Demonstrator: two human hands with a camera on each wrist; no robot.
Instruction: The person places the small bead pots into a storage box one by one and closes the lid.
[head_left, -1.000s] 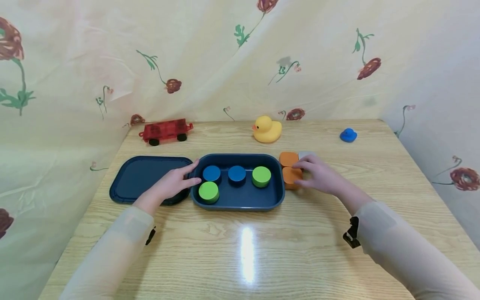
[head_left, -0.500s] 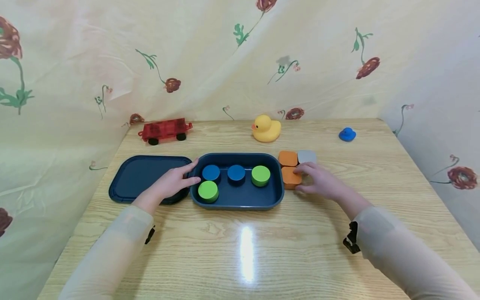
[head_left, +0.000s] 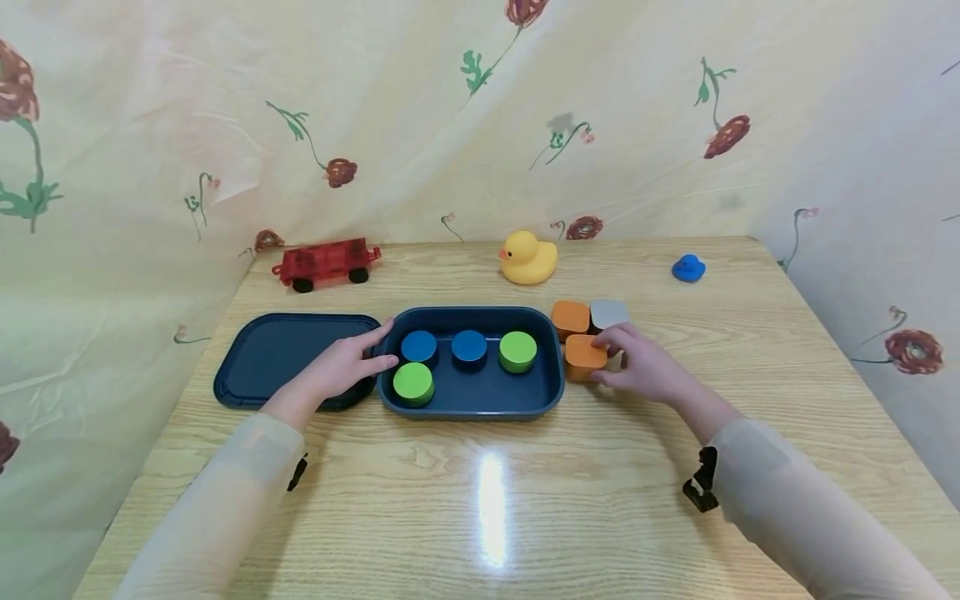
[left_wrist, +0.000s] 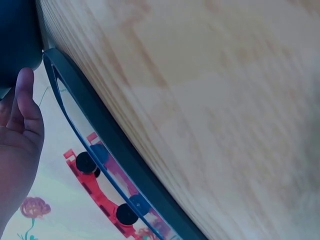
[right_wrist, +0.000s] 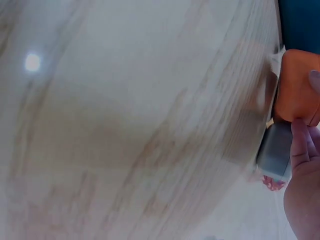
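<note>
My left hand (head_left: 341, 364) rests at the left end of a dark blue rectangular box (head_left: 480, 414), its straight fingers and thumb touching the rim. Inside the box are two blue round pieces (head_left: 418, 346) and two lime green ones (head_left: 413, 382). To the right of the box my right hand (head_left: 639, 364) pinches an orange rounded block (head_left: 584, 353) between thumb and fingers. A small gap separates this block from the second orange block (head_left: 571, 317) behind it. A grey block (head_left: 609, 313) stands beside that one. In the right wrist view the held orange block (right_wrist: 296, 90) shows close over the tabletop.
A dark blue lid (head_left: 288, 354) lies left of the box, partly behind the left hand. Along the back of the table stand a red toy wagon (head_left: 326, 262), a yellow duck (head_left: 529, 258) and a small blue duck (head_left: 688, 268). A flowered curtain (head_left: 420, 108) hangs behind.
My right hand has closed its grip on the near orange block and shifted it slightly away from the box and the other orange block. The left hand has stayed at the rim.
</note>
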